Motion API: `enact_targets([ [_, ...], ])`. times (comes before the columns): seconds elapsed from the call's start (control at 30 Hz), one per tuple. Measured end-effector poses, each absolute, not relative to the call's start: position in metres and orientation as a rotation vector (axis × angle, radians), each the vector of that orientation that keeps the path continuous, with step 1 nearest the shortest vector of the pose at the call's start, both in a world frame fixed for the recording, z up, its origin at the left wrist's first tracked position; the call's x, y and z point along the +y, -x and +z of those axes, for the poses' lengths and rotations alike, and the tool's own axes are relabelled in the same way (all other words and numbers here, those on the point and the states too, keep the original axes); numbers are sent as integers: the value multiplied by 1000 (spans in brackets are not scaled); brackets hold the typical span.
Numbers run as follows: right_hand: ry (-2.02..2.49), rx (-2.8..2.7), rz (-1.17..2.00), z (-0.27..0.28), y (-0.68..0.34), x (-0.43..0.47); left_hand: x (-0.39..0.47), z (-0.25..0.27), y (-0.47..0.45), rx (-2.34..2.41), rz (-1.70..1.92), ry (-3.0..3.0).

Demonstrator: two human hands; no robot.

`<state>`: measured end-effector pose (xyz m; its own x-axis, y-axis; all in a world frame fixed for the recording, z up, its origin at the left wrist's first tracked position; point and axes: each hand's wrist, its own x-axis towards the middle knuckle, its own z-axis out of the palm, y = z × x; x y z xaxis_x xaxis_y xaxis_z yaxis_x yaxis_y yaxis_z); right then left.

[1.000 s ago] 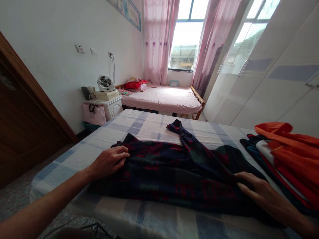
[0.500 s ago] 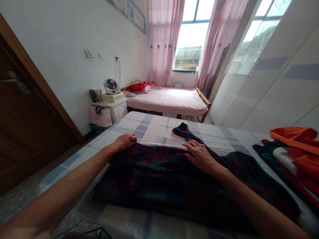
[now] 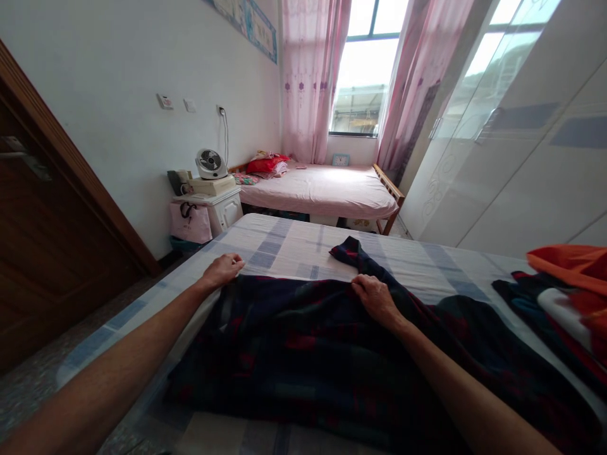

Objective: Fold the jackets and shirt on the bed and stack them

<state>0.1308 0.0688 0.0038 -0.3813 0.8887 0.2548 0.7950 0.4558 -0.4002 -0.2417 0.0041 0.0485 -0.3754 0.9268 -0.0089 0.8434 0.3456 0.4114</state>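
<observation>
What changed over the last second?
The right hand moved left and forward across the garment and now seems to pinch its far edge beside the sleeve. The left hand moved forward to the far-left corner; contact unclear. The clothes pile stayed put.

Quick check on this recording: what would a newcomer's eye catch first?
First, the dark, red-patterned garment spread over the checked bedsheet in front, with the right hand at its far edge and the left hand near its far-left corner. Then the orange cloth atop the clothes pile at right.
</observation>
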Motion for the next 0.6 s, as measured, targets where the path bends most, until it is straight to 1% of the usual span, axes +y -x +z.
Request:
enact_targets([
  [0.13,1382,-2196,374,-5,-133,70,-18,63,234,2498,381,-1627],
  [0.2,1371,-2176,398,-7,-134,70,-39,67,228,2427,280,-1654],
  [0.27,1362,-2175,389,-8,-135,71,-56,63,221,2293,264,-1657],
  [0.33,1353,-2179,374,-9,-135,70,-66,53,216,2203,348,-1640],
  [0.47,1332,-2189,352,-10,-136,69,-70,36,212,2211,529,-1559],
  [0.6,1315,-2199,328,-11,-136,69,-71,37,210,2083,702,-1478],
])
